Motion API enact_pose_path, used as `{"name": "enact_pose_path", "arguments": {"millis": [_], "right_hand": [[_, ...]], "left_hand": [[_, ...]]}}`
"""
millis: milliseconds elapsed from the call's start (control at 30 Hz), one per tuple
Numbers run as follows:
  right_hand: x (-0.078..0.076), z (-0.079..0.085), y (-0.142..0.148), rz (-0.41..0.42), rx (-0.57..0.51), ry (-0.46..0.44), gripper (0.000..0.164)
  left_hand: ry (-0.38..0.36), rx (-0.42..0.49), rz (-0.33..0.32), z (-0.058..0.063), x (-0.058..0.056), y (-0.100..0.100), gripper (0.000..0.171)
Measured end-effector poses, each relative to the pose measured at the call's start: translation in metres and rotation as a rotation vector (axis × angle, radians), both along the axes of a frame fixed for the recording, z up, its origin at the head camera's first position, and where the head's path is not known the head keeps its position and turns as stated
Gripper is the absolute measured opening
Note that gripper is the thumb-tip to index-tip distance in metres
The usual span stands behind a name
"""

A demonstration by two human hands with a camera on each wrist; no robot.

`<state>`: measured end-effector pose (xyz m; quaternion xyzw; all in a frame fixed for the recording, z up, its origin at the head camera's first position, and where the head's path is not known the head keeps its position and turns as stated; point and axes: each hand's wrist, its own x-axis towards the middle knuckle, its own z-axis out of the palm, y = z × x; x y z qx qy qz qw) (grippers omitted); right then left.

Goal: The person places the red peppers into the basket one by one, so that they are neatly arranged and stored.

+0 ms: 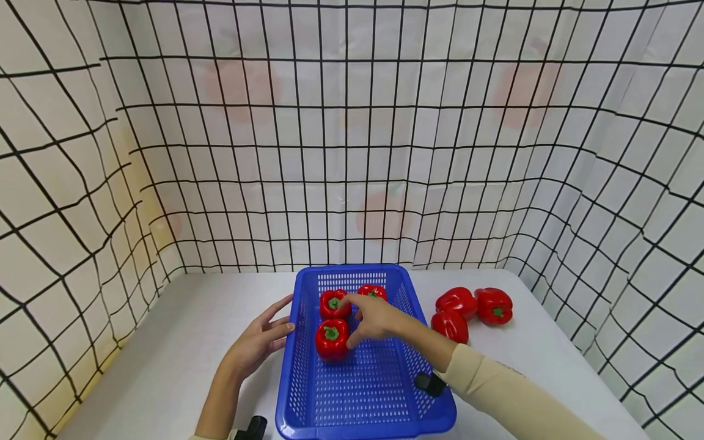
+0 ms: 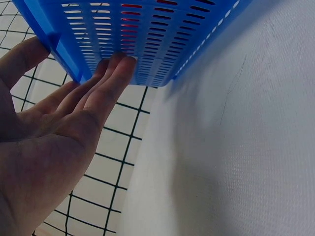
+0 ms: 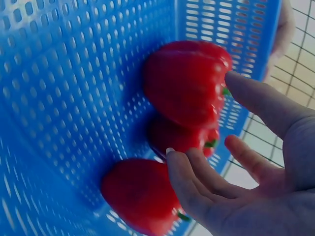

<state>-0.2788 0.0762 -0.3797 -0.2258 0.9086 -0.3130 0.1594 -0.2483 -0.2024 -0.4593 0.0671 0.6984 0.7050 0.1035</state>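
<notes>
A blue plastic basket (image 1: 357,397) with slotted walls stands in the middle of the table, three red bell peppers inside it: a front one (image 1: 332,348), one behind it (image 1: 327,313) and another (image 1: 370,289) at the back right. My right hand (image 1: 376,318) hovers over these peppers with spread, slightly bent fingers and nothing in its grasp. In the right wrist view its fingertips are close to the peppers' green stems. My left hand (image 1: 255,345) touches the basket's left side from outside, its thumb at the rim and its long fingers (image 2: 110,83) straight along the slotted wall.
Three more red bell peppers lie on the white table right of the basket: one at the back (image 1: 456,302), one nearer (image 1: 450,327) and one farther right (image 1: 493,305). A black wire grid (image 1: 346,146) before white sheeting encloses the table's back and sides.
</notes>
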Motion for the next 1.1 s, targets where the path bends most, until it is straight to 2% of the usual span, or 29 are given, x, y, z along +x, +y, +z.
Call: {"name": "enact_pose_path", "arguments": {"millis": [300,467,833,1100], "right_hand": [[-0.003,0.027,0.029,-0.082,0.002,0.095,0.064],[-0.005,0.036,0.054,-0.142,-0.003,0.136,0.063],[-0.004,0.035,0.102,-0.241,0.014,0.231,0.066],[-0.007,0.03,0.132,-0.312,0.047,0.213,0.068]], "left_hand": [[-0.012,0.034,-0.024,0.001,-0.002,-0.005,0.076],[-0.018,0.04,-0.027,0.001,-0.003,-0.006,0.073],[-0.012,0.014,-0.016,0.0,-0.003,-0.003,0.074],[0.0,0.004,-0.015,-0.002,-0.003,-0.003,0.075]]}}
